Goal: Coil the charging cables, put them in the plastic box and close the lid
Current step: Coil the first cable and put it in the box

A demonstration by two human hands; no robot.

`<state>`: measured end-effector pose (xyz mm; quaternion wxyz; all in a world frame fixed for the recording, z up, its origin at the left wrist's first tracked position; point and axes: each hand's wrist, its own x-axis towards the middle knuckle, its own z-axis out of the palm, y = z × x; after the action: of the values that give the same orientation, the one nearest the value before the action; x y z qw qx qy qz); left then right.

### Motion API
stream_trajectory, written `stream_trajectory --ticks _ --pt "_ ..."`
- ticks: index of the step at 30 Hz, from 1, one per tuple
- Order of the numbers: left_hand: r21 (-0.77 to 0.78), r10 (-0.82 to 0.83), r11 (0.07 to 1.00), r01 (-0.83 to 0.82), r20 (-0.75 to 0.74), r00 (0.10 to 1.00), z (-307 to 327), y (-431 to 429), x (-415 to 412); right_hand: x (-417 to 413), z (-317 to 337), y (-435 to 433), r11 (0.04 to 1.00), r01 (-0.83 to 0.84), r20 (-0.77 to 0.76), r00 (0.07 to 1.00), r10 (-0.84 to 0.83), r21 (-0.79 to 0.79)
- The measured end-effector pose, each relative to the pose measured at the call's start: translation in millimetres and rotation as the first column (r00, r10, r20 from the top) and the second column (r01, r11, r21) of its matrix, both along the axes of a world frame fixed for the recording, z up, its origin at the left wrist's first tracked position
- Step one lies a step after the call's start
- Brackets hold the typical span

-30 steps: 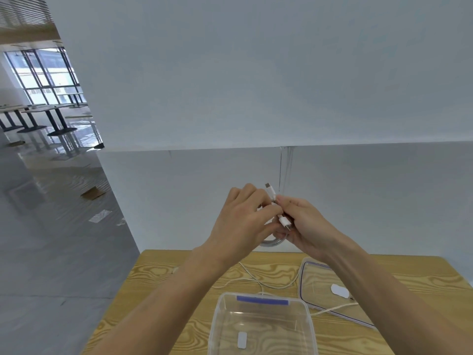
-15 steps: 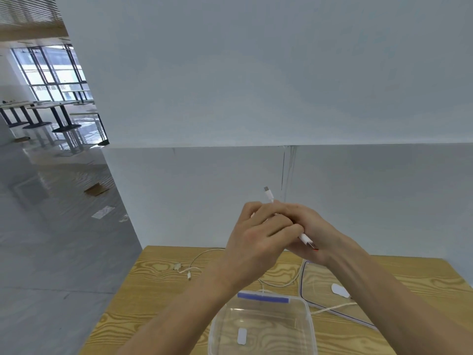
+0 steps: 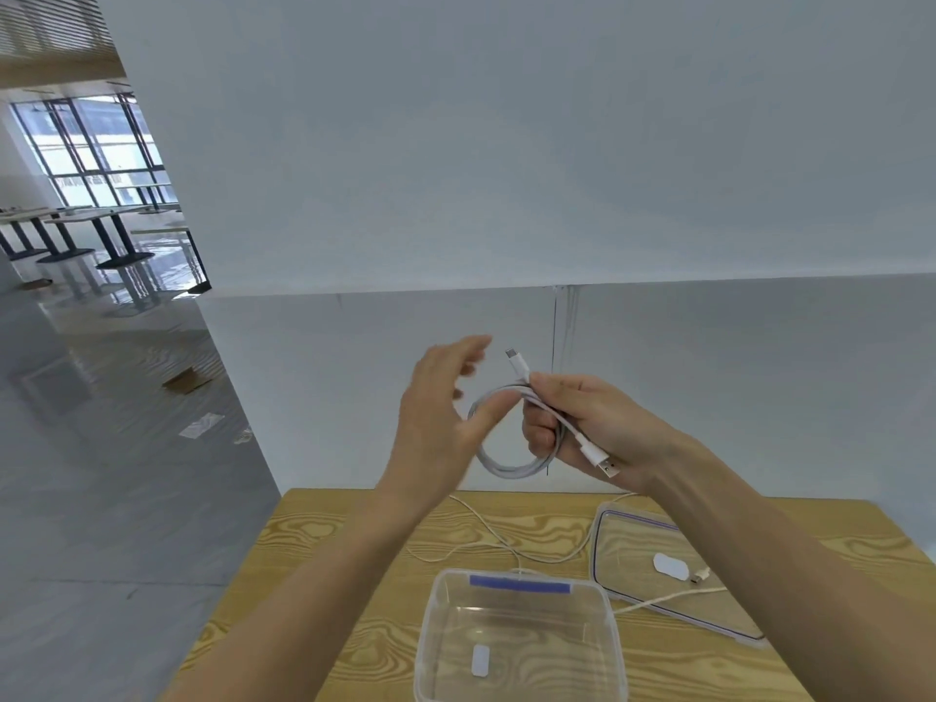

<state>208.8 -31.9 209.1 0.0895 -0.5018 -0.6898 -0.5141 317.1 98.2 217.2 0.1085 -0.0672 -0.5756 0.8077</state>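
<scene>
A coiled white charging cable (image 3: 501, 463) hangs in the air above the table, gripped by my right hand (image 3: 582, 423); one plug sticks up above the fingers, the USB plug points down-right. My left hand (image 3: 440, 423) is beside the coil with fingers spread, its thumb at the loop's upper edge. Below stands the clear plastic box (image 3: 516, 646), lid off, nothing inside. Its clear lid (image 3: 658, 564) lies flat to the right. A second white cable (image 3: 506, 542) lies loose on the table, running over the lid.
The wooden table (image 3: 329, 549) stands against a pale grey wall. Its left edge drops to a grey floor with distant tables and windows at the far left.
My left hand has let go of the coil and opened, drawing off to the left. My right hand keeps hold of the coil, whose loop is now in plain view.
</scene>
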Motion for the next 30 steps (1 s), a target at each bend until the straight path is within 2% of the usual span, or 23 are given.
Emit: stream_trajectory --ticks 1,3,6,9,16,20,24,30 --pt "-0.075 -0.054 0.995 0.062 0.101 0.993 5 -2 -3 0 3 0 1.0 -0.009 0.008 1.0 0.009 0.028" --pt "-0.126 -0.113 0.983 0.136 0.175 0.978 9 -4 -5 0 5 1 0.988 -0.04 0.031 0.999 0.035 0.147" --pt "-0.082 -0.091 0.991 0.11 0.202 0.975 5 -6 -6 1 9 1 0.941 -0.071 0.072 0.996 0.05 0.331" --pt "-0.064 -0.044 0.996 0.06 0.231 0.972 -3 -9 -10 3 7 5 0.92 -0.064 0.1 0.995 0.027 0.386" --pt "-0.012 -0.006 1.0 0.009 0.244 0.97 -17 -14 -13 4 -2 -1 0.932 0.007 0.115 0.992 -0.052 0.362" --pt "-0.013 0.0 1.0 0.005 0.331 0.944 -32 -15 -13 1 -17 -7 0.864 0.131 0.072 0.979 -0.19 0.486" --pt "-0.115 0.027 0.993 0.026 0.435 0.9 -62 -18 -12 -3 -52 -11 0.837 0.238 0.077 0.946 -0.315 0.493" --pt "-0.238 0.114 0.971 0.039 0.596 0.795 -125 -21 -7 2 -124 -16 0.879 0.304 0.234 0.884 -0.404 0.368"
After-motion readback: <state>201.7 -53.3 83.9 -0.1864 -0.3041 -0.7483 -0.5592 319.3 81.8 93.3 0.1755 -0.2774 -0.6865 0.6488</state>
